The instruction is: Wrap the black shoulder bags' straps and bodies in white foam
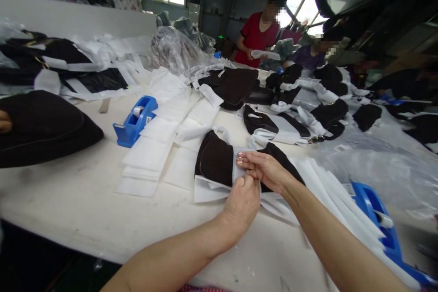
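Observation:
A dark brown bag lies on the table in front of me, with a pale grey-white band around its middle and white sheets under its near edge. My left hand is closed at the near end of the band, fingers curled; what they grip is hidden. Just beyond it, my right hand rests over the band with its fingers stretched out, nearly touching the left hand. Part of the bag's right side is covered by my right hand and forearm.
Blue tape dispensers stand left and right. White foam sheets lie left of the bag. More wrapped dark bags and clear plastic cover the far side. Another person's hand touches a dark bag. A person in red stands opposite.

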{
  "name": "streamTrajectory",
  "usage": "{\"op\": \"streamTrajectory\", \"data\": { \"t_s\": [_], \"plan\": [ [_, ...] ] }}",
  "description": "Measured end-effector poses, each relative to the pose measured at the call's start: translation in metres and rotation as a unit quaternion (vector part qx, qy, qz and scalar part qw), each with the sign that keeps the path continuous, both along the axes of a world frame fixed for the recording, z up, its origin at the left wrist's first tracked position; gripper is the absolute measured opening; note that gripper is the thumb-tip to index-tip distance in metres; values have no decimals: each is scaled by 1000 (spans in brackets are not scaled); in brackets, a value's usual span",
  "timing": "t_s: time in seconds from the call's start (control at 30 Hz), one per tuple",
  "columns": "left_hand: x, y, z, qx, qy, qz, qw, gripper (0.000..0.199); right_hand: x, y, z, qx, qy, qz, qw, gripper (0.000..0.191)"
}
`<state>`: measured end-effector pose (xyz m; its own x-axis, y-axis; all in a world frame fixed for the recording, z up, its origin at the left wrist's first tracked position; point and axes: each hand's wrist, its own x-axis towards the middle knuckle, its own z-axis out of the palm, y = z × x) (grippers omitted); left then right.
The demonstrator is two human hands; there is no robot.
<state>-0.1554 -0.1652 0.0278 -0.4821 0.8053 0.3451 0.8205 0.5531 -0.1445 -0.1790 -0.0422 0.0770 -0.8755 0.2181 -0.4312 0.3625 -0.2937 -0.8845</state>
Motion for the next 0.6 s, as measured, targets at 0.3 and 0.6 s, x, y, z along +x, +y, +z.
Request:
{"op": "streamTrajectory", "data": {
  "t_s": [0.3,0.6],
  "plan": [
    [-1,-4,-2,41,-8,42,998,36,-4,-4,-7,46,16,8,999,12],
    [0,-1,-10,65,-23,52,996,35,-8,-2,-24,191,93,55,976,42]
  ]
}}
